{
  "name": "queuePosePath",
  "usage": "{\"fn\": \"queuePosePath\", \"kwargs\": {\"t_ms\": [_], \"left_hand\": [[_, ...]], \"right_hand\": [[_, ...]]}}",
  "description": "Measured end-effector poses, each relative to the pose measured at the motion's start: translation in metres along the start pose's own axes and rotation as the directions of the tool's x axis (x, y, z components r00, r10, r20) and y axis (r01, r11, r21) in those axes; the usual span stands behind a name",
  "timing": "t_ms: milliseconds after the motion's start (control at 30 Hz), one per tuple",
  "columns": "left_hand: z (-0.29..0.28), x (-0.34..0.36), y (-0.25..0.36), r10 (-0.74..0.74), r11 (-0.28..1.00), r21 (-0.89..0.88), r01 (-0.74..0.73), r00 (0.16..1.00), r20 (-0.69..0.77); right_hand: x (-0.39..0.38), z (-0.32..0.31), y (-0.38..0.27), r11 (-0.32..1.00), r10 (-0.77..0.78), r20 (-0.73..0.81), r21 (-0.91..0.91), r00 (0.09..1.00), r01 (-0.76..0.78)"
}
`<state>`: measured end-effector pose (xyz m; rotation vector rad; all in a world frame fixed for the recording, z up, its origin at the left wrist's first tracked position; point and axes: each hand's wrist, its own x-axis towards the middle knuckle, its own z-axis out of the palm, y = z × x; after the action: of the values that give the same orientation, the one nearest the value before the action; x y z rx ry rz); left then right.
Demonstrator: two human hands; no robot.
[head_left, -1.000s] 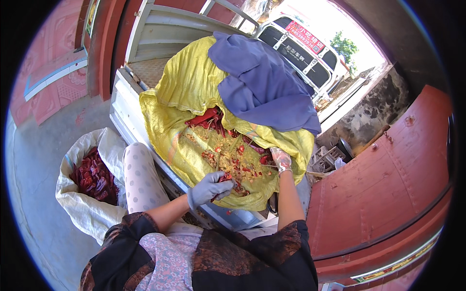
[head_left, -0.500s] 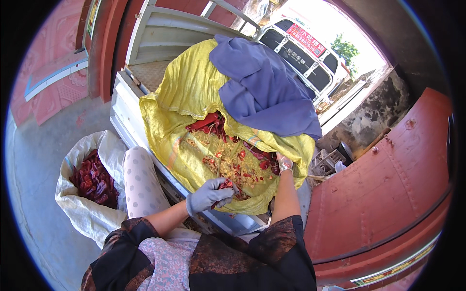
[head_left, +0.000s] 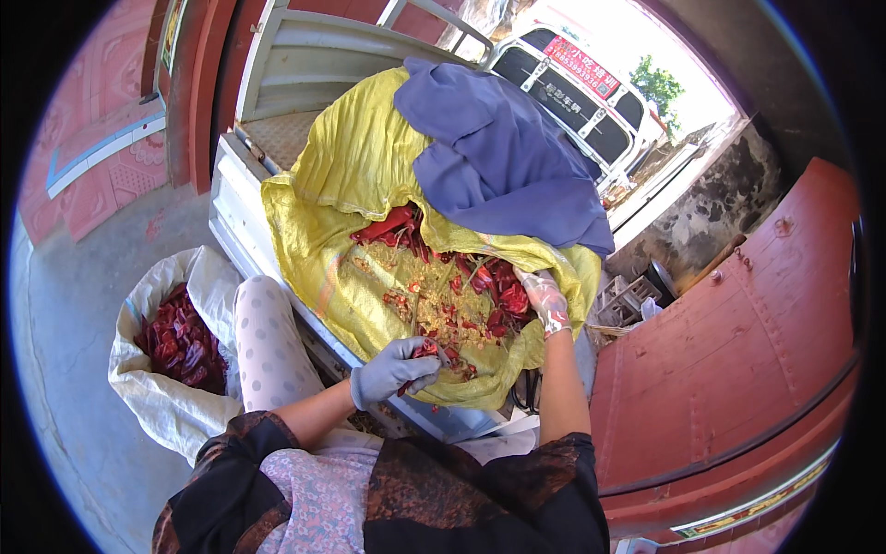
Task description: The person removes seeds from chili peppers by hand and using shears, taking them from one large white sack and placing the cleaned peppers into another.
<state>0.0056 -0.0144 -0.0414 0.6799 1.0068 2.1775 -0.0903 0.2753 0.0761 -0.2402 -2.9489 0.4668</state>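
Note:
My left hand (head_left: 408, 367), in a grey glove, is closed on red dried chillies (head_left: 426, 351) over the front of the open yellow sack (head_left: 314, 249). My right hand (head_left: 541, 295), in a pale patterned glove, is at the sack's right fold beside a pile of red chillies (head_left: 498, 284); its fingertips are partly hidden there. Chilli fragments and yellow seeds (head_left: 434, 305) are scattered over the opened sack. A blue-purple cloth (head_left: 498, 157) covers the back of it.
A white sack of red chillies (head_left: 180, 342) stands at left beside my dotted-clad leg (head_left: 268, 342). The yellow sack lies on a metal truck bed (head_left: 235, 203); its cab (head_left: 563, 92) is behind. A red metal gate (head_left: 720, 342) and stacked odds (head_left: 623, 305) are at right.
My right hand first went deeper into the right fold, then rose slightly, and more red chillies now show there. My left hand still holds chillies, nearly in place.

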Motion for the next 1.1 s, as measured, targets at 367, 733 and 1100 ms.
{"fn": "queuePosePath", "kwargs": {"t_ms": [367,733,1100], "left_hand": [[0.002,0.004,-0.009,-0.039,0.999,0.022,0.039,0.999,-0.018],[-0.009,0.007,-0.018,-0.045,0.999,0.026,0.046,0.999,-0.019],[0.006,0.011,-0.005,-0.047,0.994,-0.099,0.047,0.999,0.004]], "right_hand": [[0.043,0.060,0.008,0.804,-0.196,0.195,-0.529,0.961,0.272],[-0.014,-0.007,-0.015,0.993,-0.121,0.164,0.009,0.979,0.121],[-0.076,0.022,0.026,0.958,-0.102,-0.006,-0.272,0.995,0.097]]}}
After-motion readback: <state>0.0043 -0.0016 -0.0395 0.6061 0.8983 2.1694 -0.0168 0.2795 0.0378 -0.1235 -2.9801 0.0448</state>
